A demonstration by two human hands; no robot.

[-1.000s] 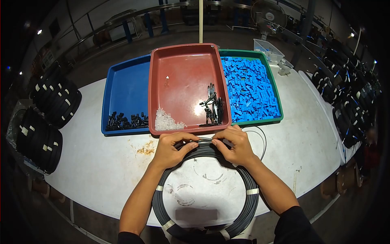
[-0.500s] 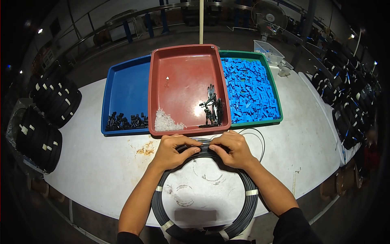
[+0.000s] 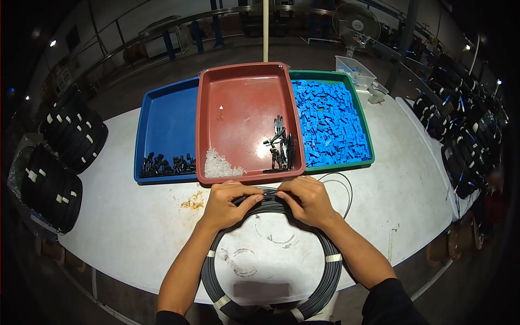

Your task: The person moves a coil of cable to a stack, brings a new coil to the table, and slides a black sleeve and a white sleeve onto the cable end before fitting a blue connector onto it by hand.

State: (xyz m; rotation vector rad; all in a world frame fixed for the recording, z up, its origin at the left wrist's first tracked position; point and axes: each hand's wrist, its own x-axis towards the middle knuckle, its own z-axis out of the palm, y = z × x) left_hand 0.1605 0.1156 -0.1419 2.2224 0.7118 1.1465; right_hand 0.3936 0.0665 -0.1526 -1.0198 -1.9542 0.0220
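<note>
A coil of black cable (image 3: 210,276), bound with pale tape bands, lies at the near edge of the white table. At its top, my left hand (image 3: 232,205) is closed in a pinch, thumb against forefinger, on a thin black cable. My right hand (image 3: 307,200) pinches just to the right of it, with a small gap between the two sets of fingertips. The exact piece between the fingers is partly hidden. One loose loop of cable (image 3: 351,192) curves out behind my right hand.
Beyond the coil stand a red tray (image 3: 244,103) with clear bits and black parts, a blue tray (image 3: 170,114) with black parts, and a green tray (image 3: 360,111) full of blue pieces (image 3: 330,124). Black cable coils (image 3: 54,187) stack left; more coils (image 3: 460,162) lie right.
The gap between my fingertips has widened slightly, and my left fingertips sit a little farther left. The whole view has shifted slightly. The coil and trays stay in place.
</note>
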